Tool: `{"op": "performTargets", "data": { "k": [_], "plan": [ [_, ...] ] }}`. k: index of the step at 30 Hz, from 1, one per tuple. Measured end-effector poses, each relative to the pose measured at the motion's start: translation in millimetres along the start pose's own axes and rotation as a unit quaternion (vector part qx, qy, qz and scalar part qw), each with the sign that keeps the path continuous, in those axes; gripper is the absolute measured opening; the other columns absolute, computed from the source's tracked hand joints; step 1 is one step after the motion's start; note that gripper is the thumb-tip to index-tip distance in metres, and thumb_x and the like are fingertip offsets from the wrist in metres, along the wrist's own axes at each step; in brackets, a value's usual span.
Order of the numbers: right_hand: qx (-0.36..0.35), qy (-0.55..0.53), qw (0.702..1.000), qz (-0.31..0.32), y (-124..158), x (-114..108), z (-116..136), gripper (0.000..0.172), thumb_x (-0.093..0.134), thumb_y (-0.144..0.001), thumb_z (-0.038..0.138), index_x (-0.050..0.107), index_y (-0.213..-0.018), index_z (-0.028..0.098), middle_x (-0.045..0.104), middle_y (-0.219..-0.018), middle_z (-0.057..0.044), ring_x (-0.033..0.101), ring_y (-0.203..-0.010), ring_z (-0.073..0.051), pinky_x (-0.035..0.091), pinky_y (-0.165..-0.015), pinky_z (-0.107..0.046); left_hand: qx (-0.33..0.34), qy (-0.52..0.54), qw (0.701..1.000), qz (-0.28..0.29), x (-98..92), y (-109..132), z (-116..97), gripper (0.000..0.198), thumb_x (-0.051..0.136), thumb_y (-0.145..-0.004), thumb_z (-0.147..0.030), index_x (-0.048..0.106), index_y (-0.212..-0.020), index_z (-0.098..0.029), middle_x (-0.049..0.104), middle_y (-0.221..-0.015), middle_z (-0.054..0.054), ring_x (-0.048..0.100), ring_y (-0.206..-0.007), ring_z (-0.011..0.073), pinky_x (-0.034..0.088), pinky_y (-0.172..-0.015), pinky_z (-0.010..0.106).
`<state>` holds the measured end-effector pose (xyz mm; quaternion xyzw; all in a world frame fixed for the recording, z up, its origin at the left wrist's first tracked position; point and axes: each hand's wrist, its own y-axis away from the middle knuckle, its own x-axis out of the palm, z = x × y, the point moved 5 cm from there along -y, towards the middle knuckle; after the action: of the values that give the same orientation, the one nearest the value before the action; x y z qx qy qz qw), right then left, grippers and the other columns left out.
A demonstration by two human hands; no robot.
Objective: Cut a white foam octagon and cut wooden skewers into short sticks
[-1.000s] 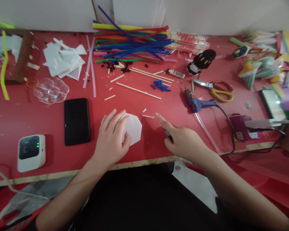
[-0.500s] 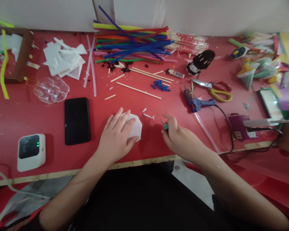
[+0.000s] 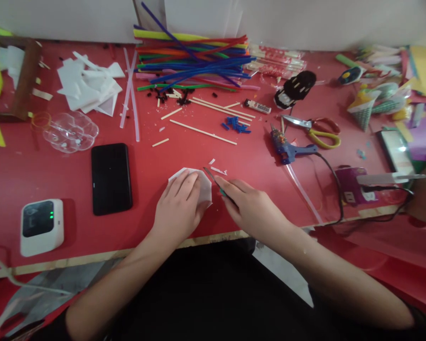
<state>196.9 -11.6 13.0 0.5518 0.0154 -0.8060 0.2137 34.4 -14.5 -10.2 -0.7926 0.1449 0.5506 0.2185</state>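
My left hand (image 3: 179,208) lies flat with fingers stretched over a white octagonal paper piece (image 3: 204,187) near the front edge of the red table (image 3: 57,175). My right hand (image 3: 250,208) is closed round a small cutting tool (image 3: 215,182) with a green handle. Its thin blade points up and left and touches the right edge of the white piece. Small white offcuts (image 3: 218,169) lie just beyond the blade.
A black phone (image 3: 110,177) and a white device with a green light (image 3: 40,226) lie to the left. A blue glue gun (image 3: 289,149), its cable, scissors (image 3: 315,130), wooden sticks (image 3: 202,132) and a pile of pipe cleaners (image 3: 195,61) lie beyond. Craft clutter fills the right side.
My right hand closed on the green-handled tool and moved left, bringing the blade to the white piece. My left hand slid slightly right over the piece and stays flat.
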Motion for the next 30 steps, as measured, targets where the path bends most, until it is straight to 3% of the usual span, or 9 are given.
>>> {"op": "performTargets", "data": {
  "k": [13,21,30],
  "plan": [
    [-0.016,0.060,0.998,0.024,-3.2,2.5,10.8,0.051,0.045,-0.099,0.016,0.053,-0.149,0.015,0.069,-0.108,-0.011,0.066,-0.080,-0.018,0.052,-0.064,-0.029,0.017,-0.002,1.000,0.000,-2.7,-4.4,2.2,0.052,0.056,-0.098,-0.035,0.053,-0.140,-0.006,0.063,-0.142,0.016,0.054,-0.133,0.0359,0.048,-0.106,0.050],
    [-0.013,0.081,0.994,0.076,-5.8,4.4,15.2,0.057,0.044,-0.096,0.011,0.047,-0.153,0.013,0.069,-0.106,-0.011,0.063,-0.076,-0.017,0.049,-0.060,-0.028,0.010,0.002,1.000,0.019,-3.3,-5.8,1.6,0.050,0.053,-0.097,-0.033,0.053,-0.140,-0.008,0.062,-0.142,0.017,0.053,-0.134,0.0362,0.046,-0.107,0.050],
    [-0.012,0.086,0.994,0.059,-5.2,3.6,11.6,0.055,0.045,-0.098,0.013,0.048,-0.153,0.015,0.069,-0.111,-0.012,0.064,-0.077,-0.017,0.048,-0.060,-0.028,0.002,0.005,1.000,0.025,-4.2,-6.2,1.5,0.050,0.054,-0.097,-0.033,0.054,-0.140,-0.010,0.062,-0.143,0.016,0.053,-0.134,0.0357,0.046,-0.106,0.050]
  ]
}}
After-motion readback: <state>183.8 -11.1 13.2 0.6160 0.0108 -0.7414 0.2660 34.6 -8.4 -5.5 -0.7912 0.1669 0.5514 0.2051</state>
